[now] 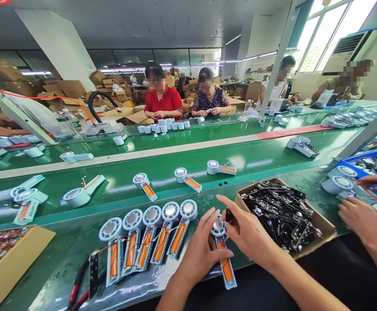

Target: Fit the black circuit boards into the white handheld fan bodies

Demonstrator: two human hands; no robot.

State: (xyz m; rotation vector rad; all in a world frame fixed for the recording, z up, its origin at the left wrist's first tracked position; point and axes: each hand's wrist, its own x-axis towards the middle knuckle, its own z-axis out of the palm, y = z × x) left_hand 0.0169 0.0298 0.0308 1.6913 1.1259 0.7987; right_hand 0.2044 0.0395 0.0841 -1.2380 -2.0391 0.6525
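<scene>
Pale-blue plastic fan unit [229, 276] at the bench [45, 270] edge; left hand [198, 248] half-curled round it, thumb across its orange cell [227, 267], right hand [253, 235] pinching a small black board [229, 216]. Judged light, stiff, smooth: grip casing sides; board likely brittle, hold by edges.

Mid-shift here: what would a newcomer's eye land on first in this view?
Probably the row of five pale-blue devices with orange strips, on the bench left of centre. Next comes the left hand gripping a similar device, with the right hand beside it pinching a dark piece. To their right sits a cardboard box heaped with black circuit boards.
</scene>
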